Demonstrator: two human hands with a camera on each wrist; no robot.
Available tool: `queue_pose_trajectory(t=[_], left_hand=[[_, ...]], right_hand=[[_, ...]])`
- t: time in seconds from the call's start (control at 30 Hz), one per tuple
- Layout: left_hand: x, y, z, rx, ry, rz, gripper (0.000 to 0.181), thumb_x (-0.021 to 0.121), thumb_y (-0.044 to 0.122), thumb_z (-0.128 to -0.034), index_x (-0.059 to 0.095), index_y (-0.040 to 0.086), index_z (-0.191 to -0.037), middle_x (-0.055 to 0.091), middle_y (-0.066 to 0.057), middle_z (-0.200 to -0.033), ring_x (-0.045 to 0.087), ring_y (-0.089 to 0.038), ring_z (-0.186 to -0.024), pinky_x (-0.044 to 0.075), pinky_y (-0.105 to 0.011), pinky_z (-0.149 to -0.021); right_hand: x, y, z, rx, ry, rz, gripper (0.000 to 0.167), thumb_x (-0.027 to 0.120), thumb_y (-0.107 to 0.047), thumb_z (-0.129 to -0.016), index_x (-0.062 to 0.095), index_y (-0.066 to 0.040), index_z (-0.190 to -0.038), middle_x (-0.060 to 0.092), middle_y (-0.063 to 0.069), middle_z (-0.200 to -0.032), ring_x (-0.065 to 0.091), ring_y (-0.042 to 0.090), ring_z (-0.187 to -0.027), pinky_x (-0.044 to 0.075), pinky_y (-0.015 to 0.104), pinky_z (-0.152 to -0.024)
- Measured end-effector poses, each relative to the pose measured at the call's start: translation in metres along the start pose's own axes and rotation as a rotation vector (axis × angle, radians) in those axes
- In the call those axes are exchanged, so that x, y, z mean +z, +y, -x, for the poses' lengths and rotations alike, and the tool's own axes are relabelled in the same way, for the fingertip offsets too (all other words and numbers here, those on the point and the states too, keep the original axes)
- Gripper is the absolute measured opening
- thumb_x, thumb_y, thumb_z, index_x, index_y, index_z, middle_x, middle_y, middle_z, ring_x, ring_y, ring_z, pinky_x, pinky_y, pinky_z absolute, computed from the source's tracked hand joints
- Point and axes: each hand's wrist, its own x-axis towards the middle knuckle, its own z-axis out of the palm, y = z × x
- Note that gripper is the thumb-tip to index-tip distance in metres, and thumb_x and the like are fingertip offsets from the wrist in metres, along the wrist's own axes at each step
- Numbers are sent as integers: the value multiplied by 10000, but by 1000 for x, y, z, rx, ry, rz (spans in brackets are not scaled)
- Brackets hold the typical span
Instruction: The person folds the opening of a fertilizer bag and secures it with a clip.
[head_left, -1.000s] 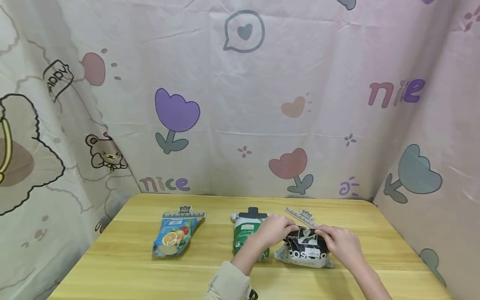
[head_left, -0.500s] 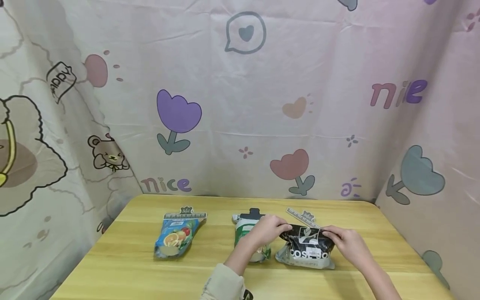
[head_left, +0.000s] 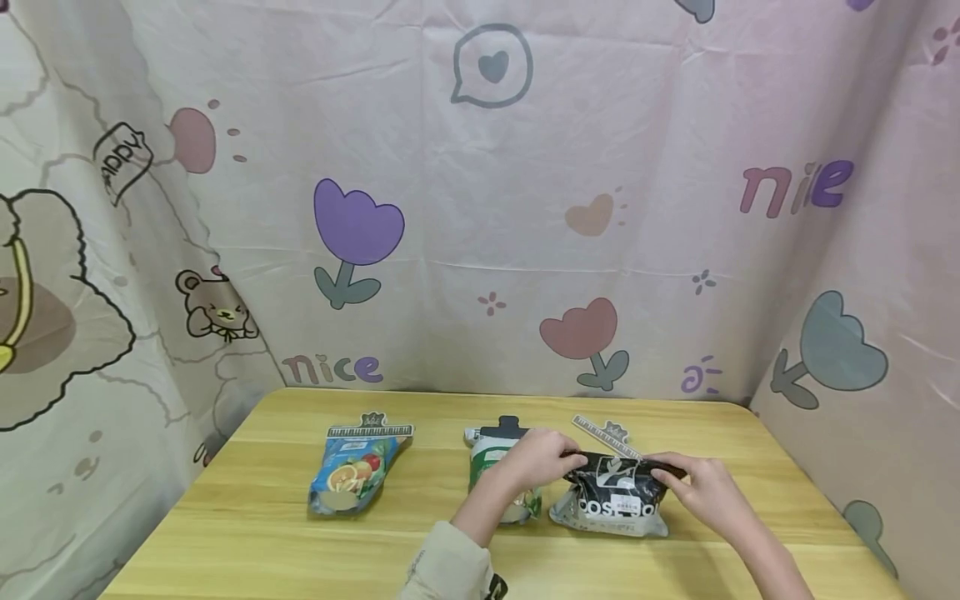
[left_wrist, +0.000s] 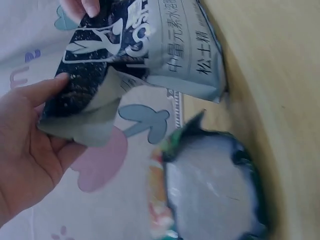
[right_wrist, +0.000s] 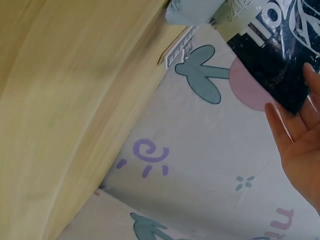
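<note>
A black and grey plastic bag (head_left: pixel 611 498) with white lettering rests on the table, its black upper part stretched between both hands. My left hand (head_left: pixel 538 458) pinches its top left corner, thumb on the printed front (left_wrist: pixel 92 55) and fingers behind. At the opposite corner my right hand (head_left: pixel 701 485) pinches the edge between thumb and fingers, also seen in the right wrist view. Just behind the bag lies a ruler-like clip (head_left: pixel 603 435) with a piano-key pattern. Partly hidden by the left forearm is a green bag (head_left: pixel 486 458) with a black clip (head_left: pixel 507 427) across its top.
A blue bag (head_left: pixel 348 477) with fruit pictures lies further left, closed by a piano-key clip (head_left: pixel 369 431). All of these are on a wooden table (head_left: pixel 247 517). A printed curtain (head_left: pixel 465 208) hangs behind and along both sides.
Both hands have moved apart along the bag's top edge, the right one further right. The black upper part is now spread wider. The other bags and clips stay put.
</note>
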Motion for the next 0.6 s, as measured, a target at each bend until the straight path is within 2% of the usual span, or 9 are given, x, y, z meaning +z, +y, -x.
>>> queue_pose_trajectory(t=[0.17,0.3,0.43,0.6], left_hand=[[1,17,-12,43,-30,-299,97,653,268,-865,706,191,-838,559,131,-660,449,-21,-566,380,-172,-533],[9,25,-20,36,-18,-449,75,722,301,-798,712,232,-824,565,136,-667,451,-36,-587,382,-180,-533],[18,27,-22,21,29,-520,103,774,328,-733,722,275,-804,588,159,-678,474,-31,-604,403,-182,-542],[21,26,-21,7,54,-510,104,781,332,-715,727,293,-795,603,170,-686,482,-20,-601,396,-176,-533]], right_hand=[[3,-11,-8,29,-104,46,214,745,-172,-763,719,-150,-975,692,28,-878,559,69,-610,482,353,-581],[9,-17,-14,12,-158,128,221,774,-204,-717,721,-154,-926,680,8,-793,540,86,-575,446,307,-513],[14,-20,-14,-18,-162,172,215,803,-216,-666,714,-167,-856,581,-85,-608,378,24,-470,330,231,-413],[17,-22,-12,3,-124,186,192,823,-205,-626,708,-197,-779,437,-153,-512,280,24,-428,248,220,-385]])
